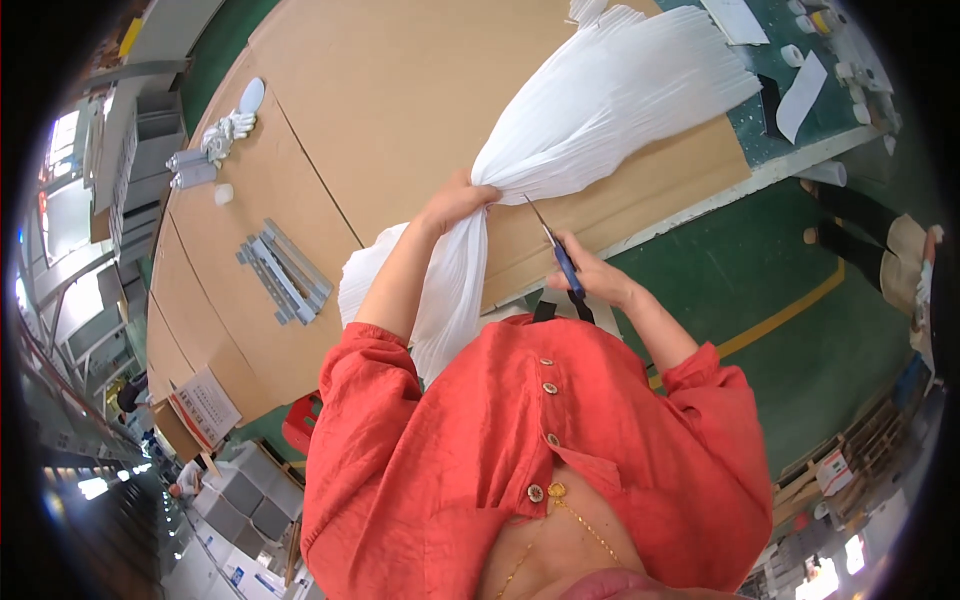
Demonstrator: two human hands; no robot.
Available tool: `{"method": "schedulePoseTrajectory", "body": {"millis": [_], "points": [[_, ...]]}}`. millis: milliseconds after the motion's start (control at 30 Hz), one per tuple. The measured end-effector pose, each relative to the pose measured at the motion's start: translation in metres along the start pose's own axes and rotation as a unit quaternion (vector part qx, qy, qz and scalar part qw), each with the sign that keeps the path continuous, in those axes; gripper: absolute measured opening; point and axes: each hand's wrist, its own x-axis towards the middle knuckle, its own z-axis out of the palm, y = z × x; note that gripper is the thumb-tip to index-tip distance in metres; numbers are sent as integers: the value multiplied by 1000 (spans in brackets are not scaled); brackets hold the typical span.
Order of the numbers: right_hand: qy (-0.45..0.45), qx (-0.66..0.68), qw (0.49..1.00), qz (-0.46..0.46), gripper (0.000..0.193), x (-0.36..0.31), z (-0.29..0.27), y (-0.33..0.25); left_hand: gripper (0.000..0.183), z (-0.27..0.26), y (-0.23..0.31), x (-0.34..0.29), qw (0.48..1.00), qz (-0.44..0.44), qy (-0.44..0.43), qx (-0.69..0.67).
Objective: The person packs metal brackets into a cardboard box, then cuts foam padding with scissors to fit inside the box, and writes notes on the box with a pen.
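Note:
White pleated fabric [615,100] lies bunched across the table, fanned wide toward the far right. My left hand [458,205] is closed around its gathered middle, and a looser tail of it falls over the near table edge beside my left forearm. In my right hand [592,270] is a pair of scissors [566,262] with dark blue handles. The blades point up and left, their tip just below the fabric near my left hand. Whether the tip touches the cloth I cannot tell.
Brown board covers the table [370,90]. Metal strips [285,272] and white gloves [228,135] lie on the left. White rolls [792,55] and a white strip [802,97] sit at the far right. A cardboard box [205,408] stands lower left. Another person [880,230] is at the right.

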Motion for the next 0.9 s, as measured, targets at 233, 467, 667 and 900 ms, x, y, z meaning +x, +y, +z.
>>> {"method": "schedulePoseTrajectory", "body": {"millis": [233,467,667,900], "points": [[-57,50,996,38,93,30,2,-23,16,1,-3,-28,999,22,-49,13],[-119,46,990,56,82,29,6,-33,16,-34,-32,-26,962,-101,-61,-247],[-88,-15,994,62,81,45,16,-49,12,-18,-16,-48,973,-123,-42,-189],[-65,36,997,17,52,58,25,-20,21,-8,-29,-69,995,13,-55,87]]}}
